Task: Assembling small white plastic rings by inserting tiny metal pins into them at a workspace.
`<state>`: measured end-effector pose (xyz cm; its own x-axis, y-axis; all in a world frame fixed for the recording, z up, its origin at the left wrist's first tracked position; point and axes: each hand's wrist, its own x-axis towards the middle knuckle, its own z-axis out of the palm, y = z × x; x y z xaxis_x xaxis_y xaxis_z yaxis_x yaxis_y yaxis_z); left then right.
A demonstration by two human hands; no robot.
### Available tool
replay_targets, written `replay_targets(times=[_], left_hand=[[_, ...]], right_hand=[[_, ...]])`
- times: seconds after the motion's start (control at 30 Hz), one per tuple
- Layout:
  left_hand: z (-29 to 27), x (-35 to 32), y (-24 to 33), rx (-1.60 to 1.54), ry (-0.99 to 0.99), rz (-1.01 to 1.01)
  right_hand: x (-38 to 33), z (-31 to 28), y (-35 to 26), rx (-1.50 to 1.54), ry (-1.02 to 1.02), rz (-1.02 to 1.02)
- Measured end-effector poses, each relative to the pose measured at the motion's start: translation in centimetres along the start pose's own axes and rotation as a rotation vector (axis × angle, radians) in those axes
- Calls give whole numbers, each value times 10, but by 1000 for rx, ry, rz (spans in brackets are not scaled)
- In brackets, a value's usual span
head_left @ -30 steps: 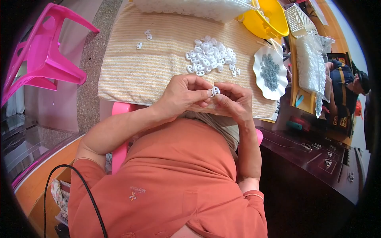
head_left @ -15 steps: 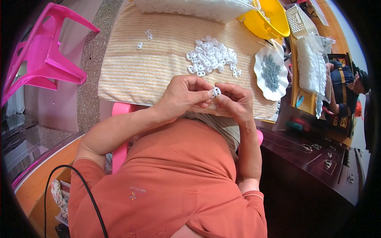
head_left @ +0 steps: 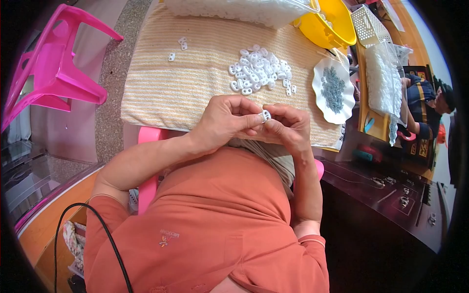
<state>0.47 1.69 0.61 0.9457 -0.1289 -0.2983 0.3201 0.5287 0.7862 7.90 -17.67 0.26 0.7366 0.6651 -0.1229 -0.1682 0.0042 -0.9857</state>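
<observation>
A small white oval plastic piece with two holes (head_left: pixel 266 115) is pinched between my two hands at the table's near edge. My left hand (head_left: pixel 233 115) is closed on its left side with thumb and forefinger. From the other side, the thumb and fingertips of my right hand (head_left: pixel 289 124) grip it too. Just beyond my hands lies a pile of similar white two-hole pieces (head_left: pixel 256 68), with a few set apart at its right. To the right, a white scalloped plate (head_left: pixel 338 116) holds many small grey screw-like parts (head_left: pixel 333 90), too small to make out exactly.
A striped towel (head_left: pixel 166 93) covers the table. At the far side stand a clear bin of white pieces (head_left: pixel 239 13) and a yellow basin (head_left: pixel 337 36). A pink plastic chair (head_left: pixel 58 68) is on the left. Another person (head_left: pixel 425 102) sits at the right beside a clear tub (head_left: pixel 383 83).
The white piece has turned slightly between my fingertips. My right hand has shifted a little, and both hands remain in nearly the same place.
</observation>
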Motion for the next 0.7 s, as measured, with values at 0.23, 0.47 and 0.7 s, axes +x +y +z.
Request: replay_targets(times=[0.23, 0.47, 0.7], left_hand=[[0, 1, -3, -24, -19, 47], [1, 1, -3, -11, -17, 43], [1, -1, -3, -5, -19, 55]], right_hand=[[-1, 1, -1, 65, -24, 7], [-1, -1, 0, 75, -32, -11], [-2, -1, 4, 79, -50, -24]])
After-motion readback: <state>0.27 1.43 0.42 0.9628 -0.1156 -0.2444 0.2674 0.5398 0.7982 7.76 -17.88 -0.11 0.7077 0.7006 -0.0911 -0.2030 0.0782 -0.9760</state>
